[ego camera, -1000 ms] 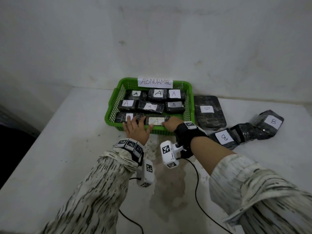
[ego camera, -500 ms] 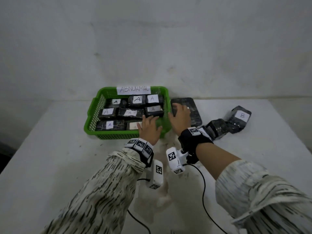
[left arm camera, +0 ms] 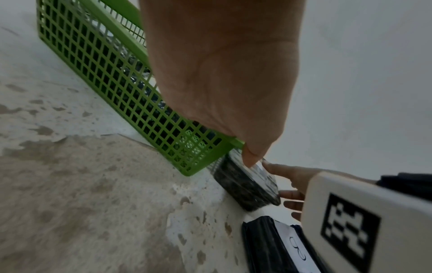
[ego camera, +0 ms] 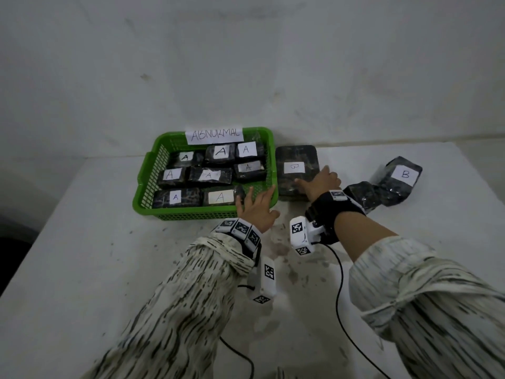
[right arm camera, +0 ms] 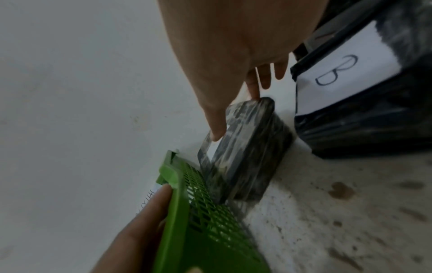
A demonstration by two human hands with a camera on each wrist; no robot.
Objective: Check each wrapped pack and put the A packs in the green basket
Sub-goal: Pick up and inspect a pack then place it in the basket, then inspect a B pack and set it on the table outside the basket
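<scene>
The green basket point(ego camera: 142, 198) labelled ABNORMAL holds several dark wrapped packs point(ego camera: 209, 175) marked A. My left hand point(ego camera: 257, 206) lies with straight fingers over the basket's front right corner point(left arm camera: 194, 166), holding nothing. A finger of it touches the basket rim point(right arm camera: 173, 177). To the right of the basket lies a large flat B pack point(ego camera: 296, 166). My right hand point(ego camera: 319, 181) rests on this pack's near right corner point(right arm camera: 252, 147), thumb spread across its top and fingers straight along its far side. The pack point(left arm camera: 245, 186) lies flat on the table.
Another B pack point(ego camera: 404, 175) lies at the far right, and a further B pack point(right arm camera: 350, 92) sits just under my right wrist. The table point(ego camera: 82, 269) is white with brownish stains near its middle. A wall rises right behind the basket. Cables trail from both wrists.
My right hand left the front A pack in the basket and moved right onto the large B pack. My left hand slid right along the basket's front to its right corner.
</scene>
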